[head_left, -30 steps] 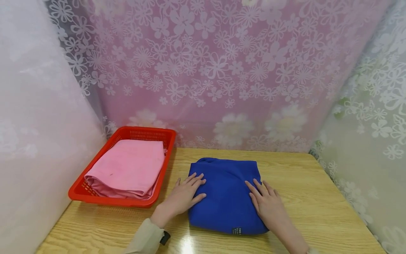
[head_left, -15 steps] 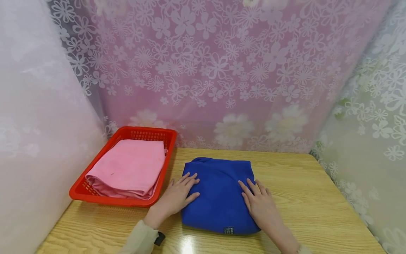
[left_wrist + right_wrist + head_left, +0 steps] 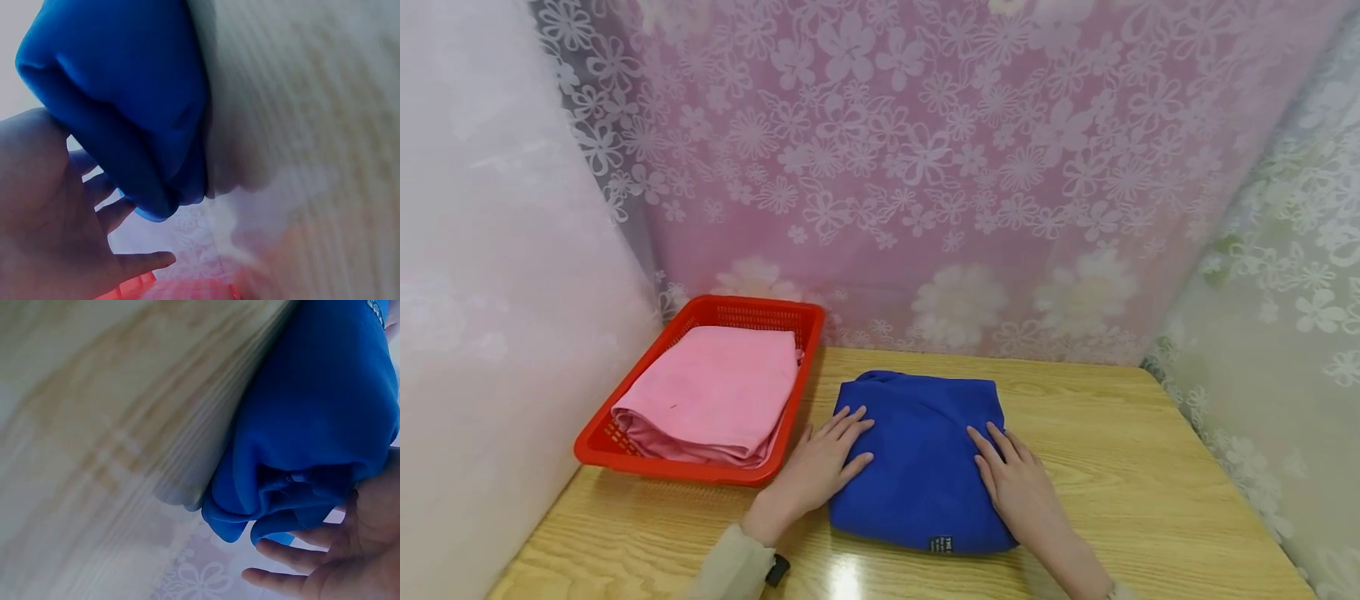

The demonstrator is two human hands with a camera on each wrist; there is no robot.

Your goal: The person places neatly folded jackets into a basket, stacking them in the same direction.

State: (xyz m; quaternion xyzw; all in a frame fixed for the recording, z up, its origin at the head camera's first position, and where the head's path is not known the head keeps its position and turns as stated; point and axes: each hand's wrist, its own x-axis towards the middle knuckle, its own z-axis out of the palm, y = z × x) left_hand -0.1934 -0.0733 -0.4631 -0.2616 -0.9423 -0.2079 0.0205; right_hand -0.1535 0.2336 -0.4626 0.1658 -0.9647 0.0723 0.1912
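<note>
A folded blue garment [image 3: 917,467] lies on the wooden table, a small dark label [image 3: 940,544] at its near edge. My left hand [image 3: 816,467] rests on its left side with the fingers spread over the top. On the opposite side, my right hand [image 3: 1018,487] touches the cloth, fingers extended. In the left wrist view the left hand [image 3: 69,212] lies along the garment's rolled side [image 3: 137,112]. The right wrist view has the right hand [image 3: 337,550] beside the stacked folds [image 3: 294,469]; neither hand grips the cloth.
To the left stands a red plastic basket [image 3: 808,350] holding a folded pink cloth [image 3: 715,387]. The wooden table [image 3: 1120,467] extends right of the garment. Floral curtains [image 3: 880,167] hang behind and at both sides.
Between the first and second frames, both hands and the blue garment shifted slightly left together. Since then hands and garment hold the same pose, with only a small camera shift.
</note>
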